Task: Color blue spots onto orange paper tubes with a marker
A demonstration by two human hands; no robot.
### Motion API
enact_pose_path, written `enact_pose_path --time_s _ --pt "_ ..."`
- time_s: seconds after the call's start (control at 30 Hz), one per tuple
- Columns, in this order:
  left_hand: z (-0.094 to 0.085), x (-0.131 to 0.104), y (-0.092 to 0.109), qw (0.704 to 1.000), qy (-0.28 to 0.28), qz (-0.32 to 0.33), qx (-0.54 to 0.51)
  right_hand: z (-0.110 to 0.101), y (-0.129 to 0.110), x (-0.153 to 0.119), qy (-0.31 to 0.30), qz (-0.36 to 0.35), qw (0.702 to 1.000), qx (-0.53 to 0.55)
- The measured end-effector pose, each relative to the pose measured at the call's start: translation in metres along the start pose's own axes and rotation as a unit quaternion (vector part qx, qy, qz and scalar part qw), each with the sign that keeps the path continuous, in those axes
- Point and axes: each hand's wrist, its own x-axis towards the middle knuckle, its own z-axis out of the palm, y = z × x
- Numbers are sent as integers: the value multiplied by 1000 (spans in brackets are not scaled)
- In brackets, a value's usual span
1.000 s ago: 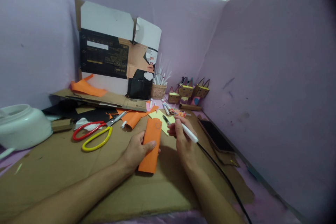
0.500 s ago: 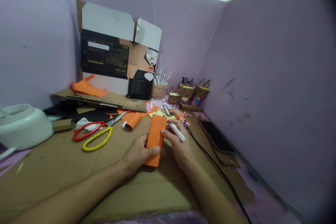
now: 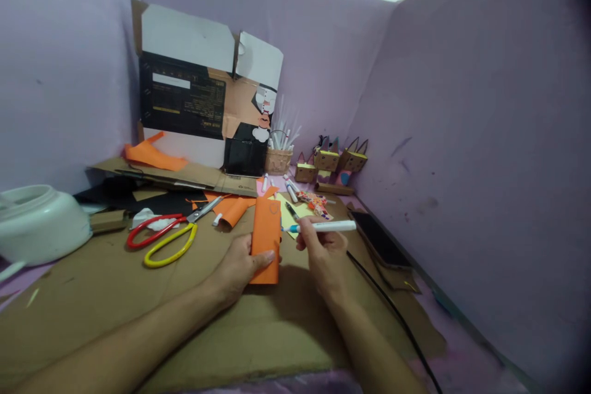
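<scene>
In the head view, the left hand (image 3: 241, 263) grips an orange paper piece (image 3: 266, 226), thumb across its front; the right hand (image 3: 324, 253), just beside, pinches a white marker (image 3: 331, 227), blue tip near the paper's closer edge; scissors (image 3: 192, 219) lie left of both hands

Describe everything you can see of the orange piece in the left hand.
The orange piece is long, narrow and roughly rectangular, apparently folded paper, with a faint outline drawn near its far end. It points away from the person over brown cardboard. The left hand holds its nearer half, thumb across the front. The tip of a white marker is by its right edge; contact is unclear.
</scene>
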Motion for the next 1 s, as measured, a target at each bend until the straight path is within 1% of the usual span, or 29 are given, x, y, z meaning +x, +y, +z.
enact_pose_path --time_s 0.07,0.2,0.5,0.7,1.0 --pt "0 0 -1 1000 1 0 6 3 -1 -2 -20 -23 1000 -7" --pt "0 1 -2 1000 5 0 10 4 1 -3 -40 -54 998 -5" --pt "0 0 -3 1000 -6 12 21 4 7 -1 -48 -70 996 -17" --pt "-1 2 -1 998 -7 30 56 7 9 -2 -47 -64 997 3" --pt "2 -2 1 999 -23 9 28 8 4 -3 -65 -45 997 -2"
